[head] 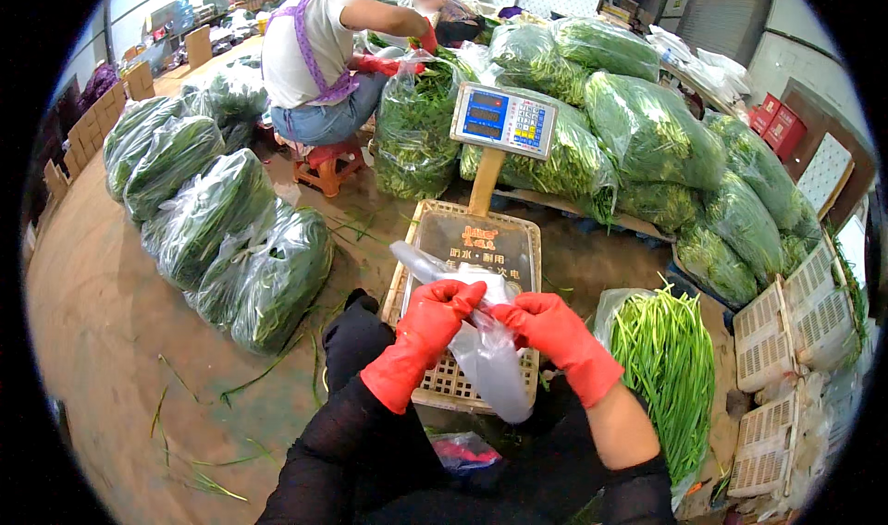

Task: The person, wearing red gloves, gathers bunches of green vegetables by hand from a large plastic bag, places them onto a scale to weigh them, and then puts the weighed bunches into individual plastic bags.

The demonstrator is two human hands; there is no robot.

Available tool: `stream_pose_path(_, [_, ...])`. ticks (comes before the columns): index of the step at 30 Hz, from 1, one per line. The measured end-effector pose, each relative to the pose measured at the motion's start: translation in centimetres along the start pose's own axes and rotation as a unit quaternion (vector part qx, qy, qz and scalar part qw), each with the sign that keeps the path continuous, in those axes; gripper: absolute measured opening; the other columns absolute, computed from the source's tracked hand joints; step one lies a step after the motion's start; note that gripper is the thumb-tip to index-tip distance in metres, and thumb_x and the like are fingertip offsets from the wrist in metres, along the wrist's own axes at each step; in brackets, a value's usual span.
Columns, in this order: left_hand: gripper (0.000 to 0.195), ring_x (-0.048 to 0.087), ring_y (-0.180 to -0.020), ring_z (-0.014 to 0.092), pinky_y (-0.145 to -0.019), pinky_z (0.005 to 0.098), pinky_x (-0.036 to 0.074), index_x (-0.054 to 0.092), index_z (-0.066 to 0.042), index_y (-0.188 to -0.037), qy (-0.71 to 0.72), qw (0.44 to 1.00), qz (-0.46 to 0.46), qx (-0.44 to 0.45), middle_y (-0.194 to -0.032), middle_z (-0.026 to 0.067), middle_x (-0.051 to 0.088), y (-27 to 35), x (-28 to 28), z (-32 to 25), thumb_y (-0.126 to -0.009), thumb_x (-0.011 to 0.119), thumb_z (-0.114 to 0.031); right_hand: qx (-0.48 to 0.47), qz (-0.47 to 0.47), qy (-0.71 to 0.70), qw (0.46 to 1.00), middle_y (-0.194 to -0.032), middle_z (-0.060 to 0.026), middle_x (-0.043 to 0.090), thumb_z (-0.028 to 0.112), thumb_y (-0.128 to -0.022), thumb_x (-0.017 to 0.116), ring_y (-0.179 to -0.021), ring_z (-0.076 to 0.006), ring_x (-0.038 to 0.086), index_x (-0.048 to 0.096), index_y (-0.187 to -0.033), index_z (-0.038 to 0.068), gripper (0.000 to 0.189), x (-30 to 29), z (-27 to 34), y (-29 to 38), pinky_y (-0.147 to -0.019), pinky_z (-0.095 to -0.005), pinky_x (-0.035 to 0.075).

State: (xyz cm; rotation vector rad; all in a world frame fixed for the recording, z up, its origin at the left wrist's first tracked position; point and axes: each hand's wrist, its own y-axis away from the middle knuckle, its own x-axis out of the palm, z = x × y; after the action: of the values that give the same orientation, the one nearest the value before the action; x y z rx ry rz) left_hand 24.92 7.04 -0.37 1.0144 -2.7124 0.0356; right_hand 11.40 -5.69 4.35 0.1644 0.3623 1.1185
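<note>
Both my hands wear red rubber gloves and pinch a clear plastic bag (489,365) between them. My left hand (437,327) grips it on one side, my right hand (555,334) on the other. The bag looks thin and crumpled; one end hangs down towards my lap and another part sticks out to the upper left. Beneath the hands is a digital platform scale (479,230) set in a pale plastic crate (533,247). Its display head (504,120) stands on a post at the far side. By my right arm lies a bundle of green garlic chives (662,365) on plastic sheeting.
Filled bags of greens (208,213) stand on the floor at left. More bags (645,129) are piled at the back right. A person (312,53) in red gloves sits on an orange stool (329,171), at an upright bag of greens (416,129). White plastic crates (763,344) line the right.
</note>
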Motion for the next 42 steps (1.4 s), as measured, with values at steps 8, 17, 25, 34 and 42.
stream_pose_path(8, [0.013, 0.063, -0.082, 0.013, -0.076, 0.0273, 0.052, 0.067, 0.0, -0.096, 0.08, 0.996, 0.046, -0.012, -0.089, 0.0061, 0.069, -0.3, -2.7, 0.0, -0.089, 0.066, -0.01, -0.07, 0.055, -0.016, 0.996, -0.125, -0.0123, 0.055, 0.026, -0.081, 0.075, -0.106, -0.0158, 0.055, 0.046, -0.132, -0.003, 0.066, -4.8, -3.7, -2.4, -0.09, -0.0268, 0.045])
stream_pose_path(17, [0.015, 0.063, -0.093, 0.03, -0.096, 0.056, 0.044, 0.057, -0.007, -0.103, 0.429, 0.898, 0.074, -0.072, -0.102, 0.0135, 0.064, -0.8, -0.3, 1.1, -0.088, 0.06, -0.007, -0.108, 0.034, -0.032, 0.993, -0.099, -0.0142, 0.069, 0.014, -0.08, 0.073, -0.096, -0.0227, 0.066, 0.052, -0.12, -0.001, 0.048, -2.9, -4.4, -5.0, -0.086, -0.0313, 0.052])
stream_pose_path(25, [0.035, 0.056, -0.09, 0.019, -0.079, 0.0335, 0.049, 0.053, -0.008, -0.106, 0.087, 0.991, 0.105, 0.003, -0.094, 0.0055, 0.054, 0.2, -9.2, -2.7, -0.081, 0.071, -0.026, -0.018, -0.472, 0.484, 0.737, -0.091, -0.0218, 0.068, 0.036, -0.079, 0.07, -0.089, -0.0364, 0.066, 0.065, -0.1, 0.007, 0.036, -22.2, -6.9, -5.4, -0.078, -0.0434, 0.053])
stream_pose_path(34, [0.051, 0.063, -0.094, 0.034, -0.085, 0.0391, 0.05, 0.059, -0.01, -0.121, -0.471, 0.864, -0.094, 0.152, -0.109, 0.0181, 0.063, -8.5, -13.6, 5.1, -0.071, 0.068, -0.007, -0.297, -0.3, 0.34, 0.84, -0.077, -0.0062, 0.065, 0.043, -0.086, 0.062, -0.066, -0.0242, 0.059, 0.065, -0.093, 0.01, 0.035, -27.3, -10.1, -8.9, -0.062, -0.0347, 0.049])
stream_pose_path(42, [0.078, 0.048, -0.124, 0.034, -0.105, 0.0376, 0.039, 0.047, -0.006, -0.134, -0.492, 0.83, -0.088, 0.246, -0.132, 0.0174, 0.053, -8.2, -13.6, -4.3, -0.061, 0.076, -0.008, -0.113, -0.323, -0.076, 0.937, -0.054, 0.0072, 0.046, 0.049, -0.09, 0.056, -0.043, -0.0037, 0.034, 0.068, -0.079, 0.015, 0.037, -19.5, -2.7, -3.3, -0.038, -0.023, 0.022])
